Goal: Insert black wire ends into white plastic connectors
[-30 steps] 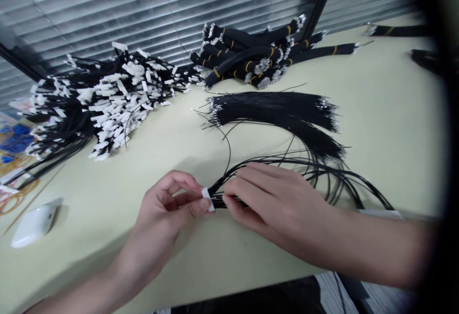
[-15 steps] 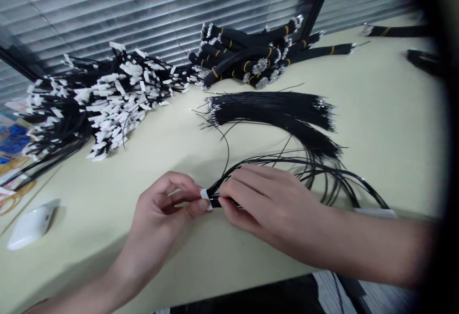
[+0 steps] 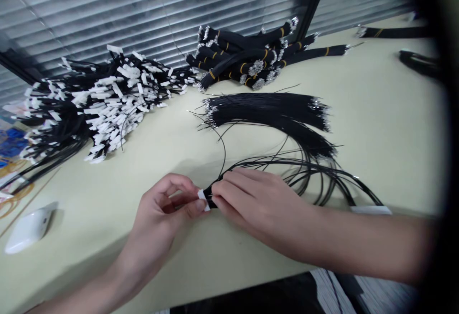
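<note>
Between thumb and fingers, my left hand (image 3: 172,209) pinches a small white connector (image 3: 203,199) at the end of several black wires. My right hand (image 3: 251,194) is closed on those wires right beside the connector; its fingertips are partly hidden. From there the black wires (image 3: 272,162) arc away to the right, behind my right wrist, to another white connector (image 3: 371,210) lying on the table. Just beyond my hands lies a loose sheaf of cut black wires (image 3: 265,108) with shiny metal ends.
A heap of black cables with white connectors (image 3: 114,99) fills the back left. Black wire bundles tied with yellow bands (image 3: 247,56) are stacked by the window blinds (image 3: 143,8). A white earphone case (image 3: 30,228) sits at the left on the pale table (image 3: 215,266).
My right hand has shifted slightly left, closer to the connector. My left hand keeps its pinch. The whole view has drifted a little.
</note>
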Tool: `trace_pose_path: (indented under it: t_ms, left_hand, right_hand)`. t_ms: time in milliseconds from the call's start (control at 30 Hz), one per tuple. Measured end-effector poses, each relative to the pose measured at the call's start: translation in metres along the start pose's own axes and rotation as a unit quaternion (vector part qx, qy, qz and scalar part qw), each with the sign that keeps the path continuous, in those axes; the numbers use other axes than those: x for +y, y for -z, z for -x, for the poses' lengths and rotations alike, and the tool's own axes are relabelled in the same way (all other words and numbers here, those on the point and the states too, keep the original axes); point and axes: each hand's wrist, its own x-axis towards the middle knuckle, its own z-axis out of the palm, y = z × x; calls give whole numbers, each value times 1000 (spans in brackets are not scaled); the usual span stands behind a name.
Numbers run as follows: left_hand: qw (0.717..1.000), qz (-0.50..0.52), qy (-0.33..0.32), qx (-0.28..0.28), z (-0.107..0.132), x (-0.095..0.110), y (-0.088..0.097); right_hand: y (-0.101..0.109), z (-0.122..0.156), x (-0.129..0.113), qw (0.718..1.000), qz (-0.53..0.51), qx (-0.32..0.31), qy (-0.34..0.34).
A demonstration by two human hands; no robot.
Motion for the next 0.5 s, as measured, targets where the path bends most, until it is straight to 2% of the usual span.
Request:
trace_pose_path:
  t_ms: [200,300,400,500]
  left_hand:
    - [1000,-3,6,2,-2,-3,1]
    - [1000,5,12,7,-3,1,-2]
    - [1000,-5,23,11,0,8,-6]
    - [998,-35,42,10,5,16,-9]
  right_hand:
    - [-7,1,2,1000,-9,-8,-2]
    - [-8,1,5,1000,-18,8,-7]
    - [-4,-2,7,999,-13,33,2]
    - [8,-8,9,1000,-18,2,7]
